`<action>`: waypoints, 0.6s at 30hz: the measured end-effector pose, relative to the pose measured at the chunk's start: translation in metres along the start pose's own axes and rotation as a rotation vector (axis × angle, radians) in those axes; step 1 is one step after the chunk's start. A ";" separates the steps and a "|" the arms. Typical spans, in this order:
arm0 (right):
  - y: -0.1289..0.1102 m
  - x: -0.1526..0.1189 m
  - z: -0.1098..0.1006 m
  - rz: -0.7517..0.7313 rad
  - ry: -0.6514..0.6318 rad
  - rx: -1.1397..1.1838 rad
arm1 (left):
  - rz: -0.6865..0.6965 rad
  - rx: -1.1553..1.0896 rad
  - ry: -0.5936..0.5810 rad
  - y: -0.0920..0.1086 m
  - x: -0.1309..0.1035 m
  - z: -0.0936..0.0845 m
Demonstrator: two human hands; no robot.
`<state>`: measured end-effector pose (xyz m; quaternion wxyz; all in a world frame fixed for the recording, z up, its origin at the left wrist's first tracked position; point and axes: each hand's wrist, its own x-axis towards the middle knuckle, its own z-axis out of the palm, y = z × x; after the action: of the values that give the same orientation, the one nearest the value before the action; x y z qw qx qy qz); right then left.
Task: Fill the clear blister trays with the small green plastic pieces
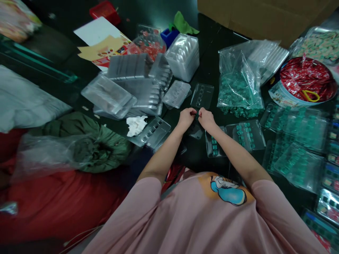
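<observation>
My left hand (186, 118) and my right hand (207, 119) meet at the middle of the dark table, fingertips pinched close together. Whatever lies between them is small and dark, and too hidden to name. Just beyond my fingers lies a clear plastic blister tray (202, 95) with a row of small moulded pockets. Another clear plastic piece (195, 131) shows partly below my hands. Close to my right forearm are clear trays holding green translucent pieces (245, 135), one of them partly covered by the arm. A clear bag of loose green pieces (234, 86) stands to the right.
Stacked clear trays (132, 88) and an upright stack (183, 56) stand left and behind. A crumpled white tissue (136, 125) lies near my left forearm. At right are a round tub of red wrappers (308, 79) and more filled trays (299, 155). A cardboard box (265, 19) stands behind.
</observation>
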<state>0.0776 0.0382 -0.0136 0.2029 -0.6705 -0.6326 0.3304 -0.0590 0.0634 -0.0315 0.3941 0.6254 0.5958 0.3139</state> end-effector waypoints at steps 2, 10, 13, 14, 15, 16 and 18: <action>0.000 0.000 0.002 -0.009 -0.005 0.005 | 0.052 0.065 -0.003 0.000 -0.004 -0.002; 0.022 -0.008 -0.031 -0.126 0.084 -0.090 | 0.231 0.139 -0.078 0.005 -0.016 -0.011; 0.040 -0.011 -0.062 -0.056 0.130 -0.244 | 0.207 0.178 -0.129 0.006 -0.015 -0.002; 0.047 -0.012 -0.070 -0.033 0.136 -0.302 | 0.203 0.189 -0.122 0.007 -0.014 0.002; 0.052 -0.013 -0.076 -0.018 0.137 -0.358 | 0.201 0.199 -0.110 0.008 -0.015 0.007; 0.057 -0.015 -0.080 -0.008 0.135 -0.410 | 0.202 0.205 -0.096 0.009 -0.015 0.011; 0.064 -0.017 -0.081 -0.001 0.129 -0.481 | 0.210 0.211 -0.075 0.013 -0.016 0.021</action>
<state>0.1801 0.0257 0.0023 0.0776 -0.7187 -0.6793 0.1269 -0.0360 0.0455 -0.0289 0.3129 0.7336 0.5417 0.2654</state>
